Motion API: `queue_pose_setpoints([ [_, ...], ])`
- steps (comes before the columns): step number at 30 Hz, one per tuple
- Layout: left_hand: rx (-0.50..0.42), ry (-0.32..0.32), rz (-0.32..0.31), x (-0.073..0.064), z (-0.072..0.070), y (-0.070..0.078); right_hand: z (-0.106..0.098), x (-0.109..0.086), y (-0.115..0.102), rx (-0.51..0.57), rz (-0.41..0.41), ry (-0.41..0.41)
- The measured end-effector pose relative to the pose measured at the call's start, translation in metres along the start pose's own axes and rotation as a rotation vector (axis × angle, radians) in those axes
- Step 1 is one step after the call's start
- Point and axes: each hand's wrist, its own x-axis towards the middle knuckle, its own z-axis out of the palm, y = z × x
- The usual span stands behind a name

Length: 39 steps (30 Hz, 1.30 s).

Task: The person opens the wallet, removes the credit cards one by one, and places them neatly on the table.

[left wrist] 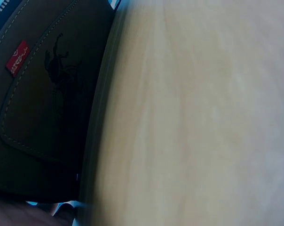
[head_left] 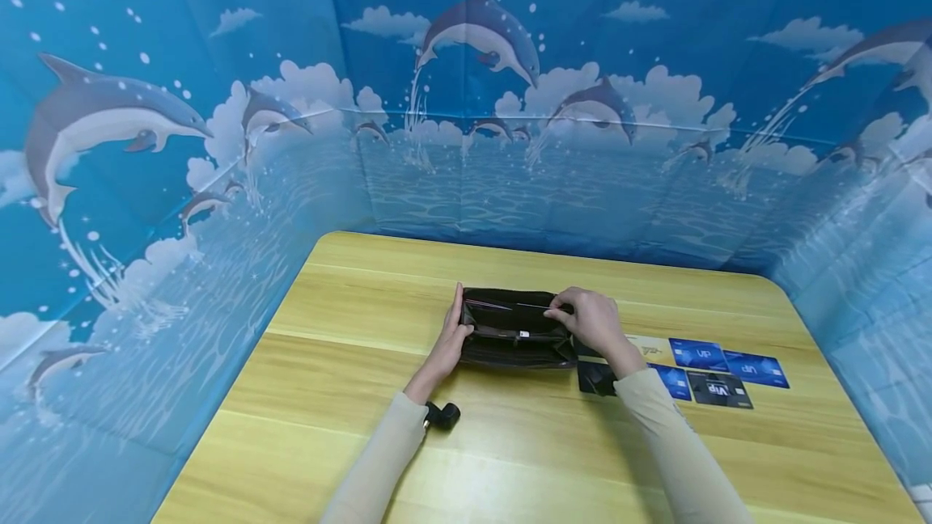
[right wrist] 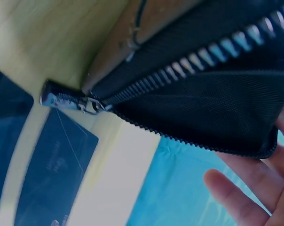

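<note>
A dark zip-around wallet (head_left: 513, 356) stands unzipped on the table, its compartments facing up. My left hand (head_left: 446, 346) grips its left end, thumb at the front and fingers along the side. At the back right opening, my right hand (head_left: 591, 322) pinches a thin card (head_left: 535, 306), mostly hidden inside the wallet. Another card edge (head_left: 489, 305) shows in the back left part. In the left wrist view, the brown wallet front (left wrist: 43, 108) has a red tag (left wrist: 18, 58). The right wrist view shows the zipper teeth (right wrist: 193, 61) and metal pull (right wrist: 62, 96) beside my right fingers (right wrist: 238, 200).
Right of the wallet lie several cards in two rows: a gold card (head_left: 651, 348), blue cards (head_left: 697, 353) and a black VIP card (head_left: 719, 390). Some are partly behind my right wrist. A small black object (head_left: 442, 416) sits by my left wrist. A dolphin-print curtain (head_left: 437, 176) surrounds the table.
</note>
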Motion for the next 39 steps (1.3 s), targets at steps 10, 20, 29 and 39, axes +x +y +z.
queue_pose_setpoints([
  [10,-0.002,-0.052,-0.006,-0.012,-0.004,0.031,0.008,-0.007,0.007,0.246,0.118,0.003],
  [20,0.001,-0.036,-0.002,-0.010,-0.003,0.030,0.015,-0.008,0.006,0.388,0.168,0.068],
  [29,-0.001,-0.026,0.000,-0.010,-0.003,0.031,0.016,-0.004,0.000,0.524,0.185,0.117],
  [39,-0.013,-0.022,-0.006,-0.003,-0.003,0.011,0.009,0.001,-0.009,0.695,0.227,0.110],
])
